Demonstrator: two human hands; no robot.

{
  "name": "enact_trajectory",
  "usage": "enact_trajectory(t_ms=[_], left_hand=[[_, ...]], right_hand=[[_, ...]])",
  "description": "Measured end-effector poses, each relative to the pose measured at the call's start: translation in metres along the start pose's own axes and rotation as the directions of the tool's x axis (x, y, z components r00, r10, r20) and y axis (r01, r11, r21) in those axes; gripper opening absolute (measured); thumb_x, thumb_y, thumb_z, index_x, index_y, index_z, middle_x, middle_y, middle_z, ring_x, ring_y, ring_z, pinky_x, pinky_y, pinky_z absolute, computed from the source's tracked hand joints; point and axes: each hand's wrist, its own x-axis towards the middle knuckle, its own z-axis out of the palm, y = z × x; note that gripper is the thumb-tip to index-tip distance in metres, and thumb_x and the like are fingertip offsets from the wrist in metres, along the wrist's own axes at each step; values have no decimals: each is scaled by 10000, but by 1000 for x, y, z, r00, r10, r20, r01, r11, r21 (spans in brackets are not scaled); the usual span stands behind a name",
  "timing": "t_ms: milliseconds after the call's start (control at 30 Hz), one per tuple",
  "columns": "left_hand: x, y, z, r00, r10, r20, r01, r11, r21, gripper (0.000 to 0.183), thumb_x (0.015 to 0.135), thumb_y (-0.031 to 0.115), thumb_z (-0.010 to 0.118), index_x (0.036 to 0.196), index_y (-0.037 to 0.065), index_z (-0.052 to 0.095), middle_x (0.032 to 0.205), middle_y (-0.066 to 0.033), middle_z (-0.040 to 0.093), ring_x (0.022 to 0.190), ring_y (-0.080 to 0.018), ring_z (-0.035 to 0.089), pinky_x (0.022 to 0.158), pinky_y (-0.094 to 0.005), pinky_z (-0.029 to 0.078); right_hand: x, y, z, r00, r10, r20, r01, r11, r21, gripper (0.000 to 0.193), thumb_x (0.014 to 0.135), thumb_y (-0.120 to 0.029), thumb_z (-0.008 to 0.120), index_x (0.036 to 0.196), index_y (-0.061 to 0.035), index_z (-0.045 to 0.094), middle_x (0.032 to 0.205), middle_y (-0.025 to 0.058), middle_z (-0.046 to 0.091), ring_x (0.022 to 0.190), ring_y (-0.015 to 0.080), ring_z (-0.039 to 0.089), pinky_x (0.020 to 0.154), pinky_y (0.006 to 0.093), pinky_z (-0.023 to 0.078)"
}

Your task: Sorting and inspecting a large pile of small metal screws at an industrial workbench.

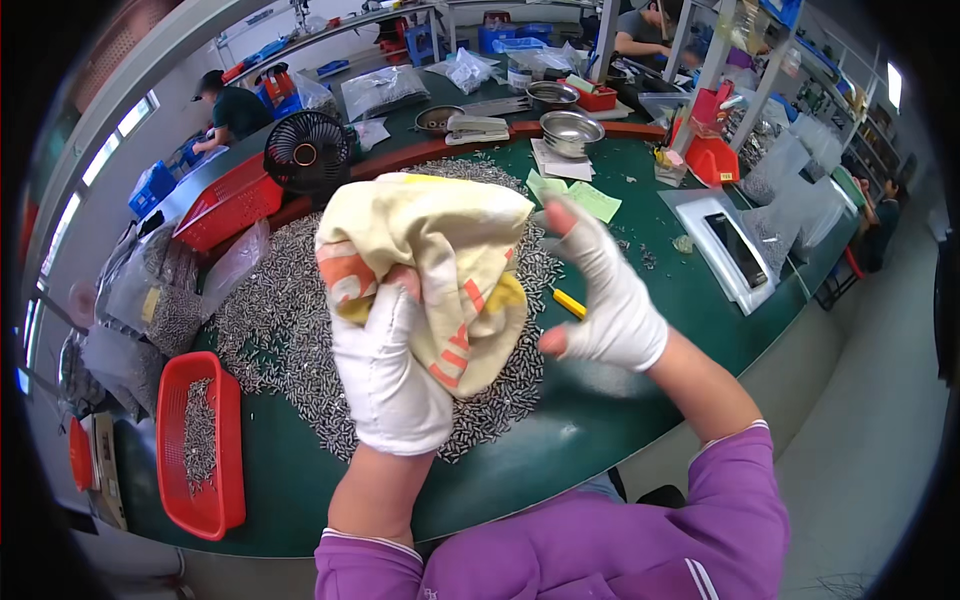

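Note:
In a white glove with bare fingertips, my left hand (385,365) grips a bunched pale yellow cloth (430,225) with orange print, its thumb pressed into the folds. The cloth hangs over a wide heap of small metal pins or screws (280,310) spread on the green table. To the right of the cloth, my right hand (605,295), gloved the same way, is raised with thumb and fingers apart and holds nothing. Close behind it a yellow-handled tool (569,303) lies on the table. What is inside the cloth, if anything, is hidden.
A red basket (233,450) with some metal pieces stands at the left front. Behind the heap are a black fan (307,155), a red crate (230,208) and metal bowls (570,130). A phone (735,248) lies on a white box at right. Two co-workers sit farther back.

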Motion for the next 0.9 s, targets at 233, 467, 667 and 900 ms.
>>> enact_trajectory(t_ms=[233,467,667,900], left_hand=[[12,-17,7,984,-164,66,150,971,185,529,903,264,611,1336,60,384,1289,-96,496,1203,-214,497,991,-362,430],[4,-28,2,829,-511,227,427,841,331,666,883,429,617,1390,95,342,1397,-99,386,1267,-287,421,992,-431,403],[-4,2,17,907,-323,271,195,891,410,650,858,431,647,1305,16,423,1311,-183,468,1242,-329,454,1022,-464,387],[-35,33,45,591,-465,659,58,839,541,93,818,94,670,898,50,653,998,-114,627,1026,-270,596,867,-352,466]], right_hand=[[18,-12,32,995,-52,-79,55,998,35,961,612,-108,810,1434,-199,319,1440,190,316,1243,363,453,1011,348,418],[-4,22,-8,831,437,-345,-297,872,389,540,737,88,673,1243,-45,541,1144,54,618,1029,119,578,910,279,477],[-4,94,-121,558,249,-791,-191,967,170,477,785,83,634,1233,-45,532,1149,57,624,993,148,606,859,281,509],[-40,178,-153,393,669,-631,-876,63,-479,887,646,-324,763,1413,-195,336,1368,181,397,1179,332,513,981,409,440]])
